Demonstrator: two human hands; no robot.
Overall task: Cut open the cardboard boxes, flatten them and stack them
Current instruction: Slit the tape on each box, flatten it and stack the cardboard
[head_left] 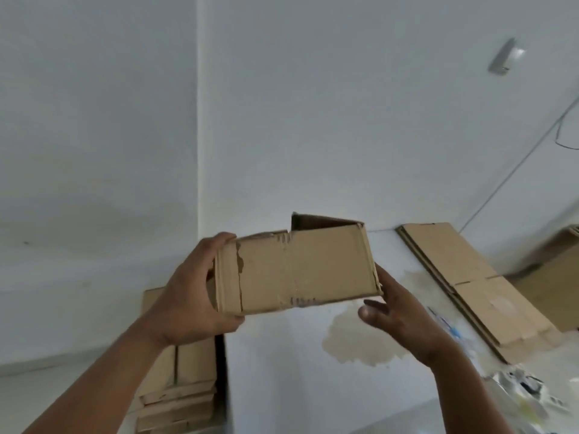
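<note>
I hold a small brown cardboard box point(300, 270) in the air above the white table point(275, 371). Its near face shows torn tape and a ragged left edge, and one flap stands up at the back. My left hand point(191, 296) grips the box's left end, fingers over the top and thumb underneath. My right hand point(398, 311) supports the right end from below and behind, with the thumb free under the box's bottom edge. A stack of flattened boxes point(178, 380) lies below, left of the table.
A flattened cardboard sheet point(470, 286) lies on the table at the right, with more cardboard point(557, 277) beyond it. A tan stain point(357, 336) marks the tabletop. Crumpled plastic and paper scraps point(526, 393) lie near the right front. White walls stand behind.
</note>
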